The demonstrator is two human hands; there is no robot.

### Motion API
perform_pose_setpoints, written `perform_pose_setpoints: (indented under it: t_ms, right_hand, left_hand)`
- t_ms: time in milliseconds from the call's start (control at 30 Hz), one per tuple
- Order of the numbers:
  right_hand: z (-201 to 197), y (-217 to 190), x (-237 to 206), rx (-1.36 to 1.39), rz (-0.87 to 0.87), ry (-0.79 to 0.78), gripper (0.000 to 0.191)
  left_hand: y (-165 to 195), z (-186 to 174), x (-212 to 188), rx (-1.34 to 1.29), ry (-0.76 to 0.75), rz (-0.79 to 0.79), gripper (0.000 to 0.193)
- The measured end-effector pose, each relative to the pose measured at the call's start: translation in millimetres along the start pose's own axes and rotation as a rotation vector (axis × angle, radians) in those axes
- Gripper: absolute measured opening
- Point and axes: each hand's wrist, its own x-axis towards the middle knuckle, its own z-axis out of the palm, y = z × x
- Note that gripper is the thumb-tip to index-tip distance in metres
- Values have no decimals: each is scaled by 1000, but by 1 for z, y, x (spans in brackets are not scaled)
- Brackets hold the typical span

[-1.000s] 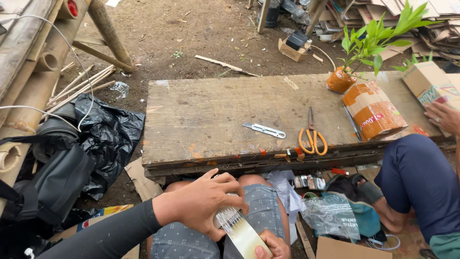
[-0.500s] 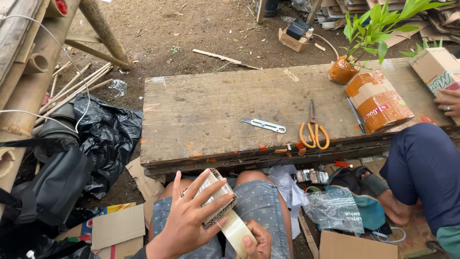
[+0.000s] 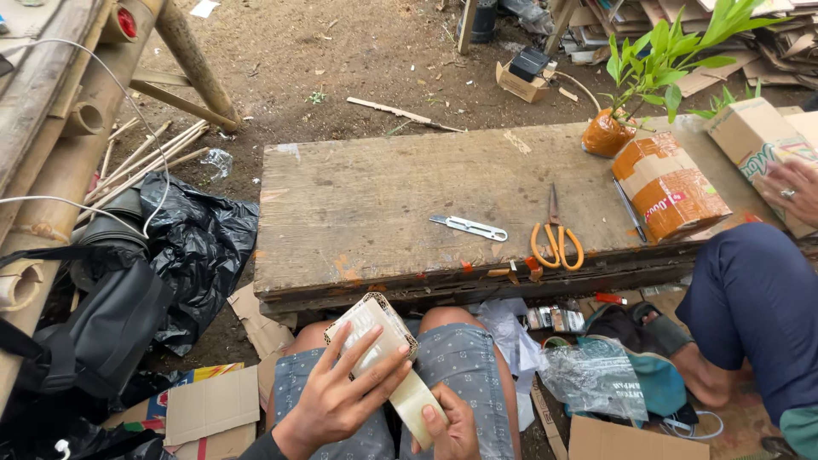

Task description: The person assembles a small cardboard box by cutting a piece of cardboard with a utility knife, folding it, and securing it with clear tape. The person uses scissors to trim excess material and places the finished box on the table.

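My left hand [image 3: 336,396] grips a roll of clear packing tape [image 3: 372,328] over my lap, fingers spread across its side. My right hand [image 3: 447,430], low in the view, pinches the loose strip of tape [image 3: 411,399] pulled down from the roll. Both hands are just in front of a worn wooden board [image 3: 383,204]. On the board lie a grey utility knife [image 3: 469,227] and orange-handled scissors [image 3: 555,238], out of reach of either hand.
A tape-wrapped cardboard parcel [image 3: 669,189] and a potted green plant [image 3: 609,128] sit at the board's right end. Another person's hand [image 3: 791,189] rests on a box [image 3: 750,140]; their knee [image 3: 750,294] is at right. Black bags [image 3: 162,255] and bamboo [image 3: 51,145] lie left.
My left hand turned from covering the roll to holding it from below, lifting it clear. My right hand drew out a longer strip. The view shifted slightly.
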Motion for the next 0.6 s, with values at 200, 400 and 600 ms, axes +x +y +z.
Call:
perform_pose_setpoints:
  t_ms: [200,400,600]
  right_hand:
    - [-5,-11,8,-213,-89,48,37]
    - [-2,-102,84,-430,-335,-203,102]
    - [27,-145,156,-474,-62,-695,129]
  left_hand:
    - [-3,-14,-5,95,-162,97,61]
    - [3,-19,-8,113,-279,87,70]
    - [1,-19,-15,-36,-179,-12,66]
